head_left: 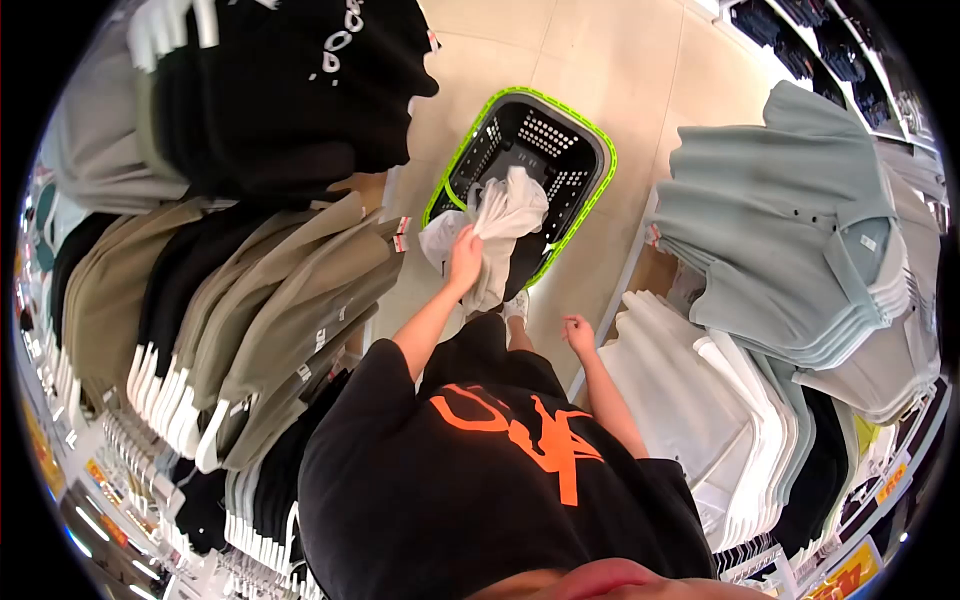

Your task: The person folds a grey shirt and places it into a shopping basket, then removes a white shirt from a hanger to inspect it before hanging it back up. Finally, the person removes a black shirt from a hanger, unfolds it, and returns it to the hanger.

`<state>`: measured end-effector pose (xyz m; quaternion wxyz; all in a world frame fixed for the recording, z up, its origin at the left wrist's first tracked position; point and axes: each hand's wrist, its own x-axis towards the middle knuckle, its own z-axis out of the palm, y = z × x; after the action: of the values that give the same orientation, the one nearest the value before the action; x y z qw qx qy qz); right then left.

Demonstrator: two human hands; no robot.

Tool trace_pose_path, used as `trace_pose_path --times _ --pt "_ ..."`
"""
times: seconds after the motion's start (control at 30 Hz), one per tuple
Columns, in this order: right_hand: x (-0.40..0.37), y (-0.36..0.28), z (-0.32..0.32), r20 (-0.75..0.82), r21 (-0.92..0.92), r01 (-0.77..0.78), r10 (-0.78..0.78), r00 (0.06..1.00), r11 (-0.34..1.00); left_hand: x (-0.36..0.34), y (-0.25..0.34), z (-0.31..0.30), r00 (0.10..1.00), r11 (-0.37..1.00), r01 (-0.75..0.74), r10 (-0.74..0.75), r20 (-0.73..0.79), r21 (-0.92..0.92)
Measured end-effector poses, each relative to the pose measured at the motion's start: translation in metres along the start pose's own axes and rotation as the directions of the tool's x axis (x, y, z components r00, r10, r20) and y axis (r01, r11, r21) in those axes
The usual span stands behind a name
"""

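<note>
- Left hand grips white garment; garment hangs over near rim of basket, partly inside.
- Right hand fisted, beside stacked shirts.

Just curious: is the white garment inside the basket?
Partly: white garment drapes over the basket rim, left hand gripping it.

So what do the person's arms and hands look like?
Both hands are bare: no gloves on the left hand or the right hand, and no watch or ring that I can see. The arms are bare up to the loose short sleeves of a black T-shirt with a big orange print.
</note>
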<state>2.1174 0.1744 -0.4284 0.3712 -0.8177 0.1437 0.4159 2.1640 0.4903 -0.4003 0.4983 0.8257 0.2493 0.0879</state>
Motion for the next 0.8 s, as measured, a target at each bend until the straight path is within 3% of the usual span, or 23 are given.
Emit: trace_pose_path --times 0.03,0.1,0.13,0.17,0.2,0.23,0.27,0.3,0.33,0.4,0.43,0.5,0.57,0.6,0.7,0.77,0.8 --pt "-0.001 -0.006 -0.003 0.008 -0.007 0.014 -0.014 1.0 1.0 -0.004 0.029 -0.01 0.999 0.994 0.024 -0.02 0.04 -0.108" --pt "-0.003 -0.026 -0.005 0.082 0.162 0.005 -0.019 0.996 0.987 -0.023 0.093 -0.032 0.987 0.954 0.123 -0.088 0.138 -0.274" --pt "-0.003 -0.04 -0.006 0.119 0.242 -0.002 -0.027 0.993 0.97 -0.03 0.134 -0.053 0.869 0.92 0.375 -0.304 0.39 -0.119" --pt "-0.014 -0.067 -0.01 0.155 0.316 -0.054 0.005 0.988 0.947 -0.048 0.155 -0.061 0.882 0.932 0.311 -0.209 0.423 -0.187" --pt "-0.028 -0.096 -0.012 0.196 0.385 -0.11 0.035 0.98 0.917 -0.073 0.161 -0.059 0.944 0.964 -0.079 0.155 0.292 -0.255" --pt "-0.031 -0.11 -0.01 0.235 0.456 -0.187 0.084 0.968 0.87 -0.094 0.189 -0.071 0.869 0.94 -0.032 0.194 0.455 -0.339" --pt "0.021 -0.055 0.011 0.25 0.5 0.074 -0.225 0.942 0.863 -0.12 0.225 -0.09 0.8 0.902 -0.034 0.282 0.529 -0.43" --pt "0.016 -0.069 0.01 0.279 0.572 0.007 -0.202 0.939 0.82 -0.143 0.248 -0.103 0.709 0.87 -0.077 0.391 0.587 -0.486" --pt "0.009 -0.076 0.008 0.291 0.614 -0.014 -0.21 0.933 0.789 -0.169 0.26 -0.112 0.57 0.85 0.154 0.341 0.748 -0.504" --pt "-0.015 -0.09 0.0 0.297 0.66 -0.027 -0.228 0.927 0.751 -0.211 0.264 -0.107 0.389 0.774 0.081 0.556 0.735 -0.628" --pt "-0.029 -0.097 -0.007 0.291 0.675 -0.018 -0.244 0.925 0.737 -0.233 0.258 -0.1 0.377 0.802 0.13 0.504 0.777 -0.583" --pt "-0.055 -0.099 -0.024 0.263 0.694 0.019 -0.278 0.924 0.72 -0.258 0.237 -0.096 0.422 0.871 0.304 0.24 0.874 -0.386" --pt "-0.08 -0.09 -0.04 0.227 0.706 0.059 -0.304 0.925 0.705 -0.255 0.257 -0.106 0.473 0.896 0.266 0.2 0.858 -0.355" --pt "-0.094 -0.082 -0.047 0.208 0.709 0.078 -0.314 0.926 0.701 -0.254 0.279 -0.12 0.39 0.936 0.308 0.04 0.92 -0.171" --pt "-0.126 -0.054 -0.068 0.158 0.706 0.131 -0.335 0.929 0.696 -0.264 0.269 -0.102 0.396 0.968 0.012 0.227 0.89 -0.253" --pt "-0.147 -0.034 -0.076 0.135 0.705 0.154 -0.344 0.929 0.693 -0.272 0.285 -0.102 0.491 0.948 0.14 0.185 0.851 -0.287" --pt "-0.154 -0.023 -0.079 0.125 0.703 0.162 -0.345 0.93 0.693 -0.277 0.289 -0.097 0.654 0.883 0.114 0.278 0.703 -0.455"
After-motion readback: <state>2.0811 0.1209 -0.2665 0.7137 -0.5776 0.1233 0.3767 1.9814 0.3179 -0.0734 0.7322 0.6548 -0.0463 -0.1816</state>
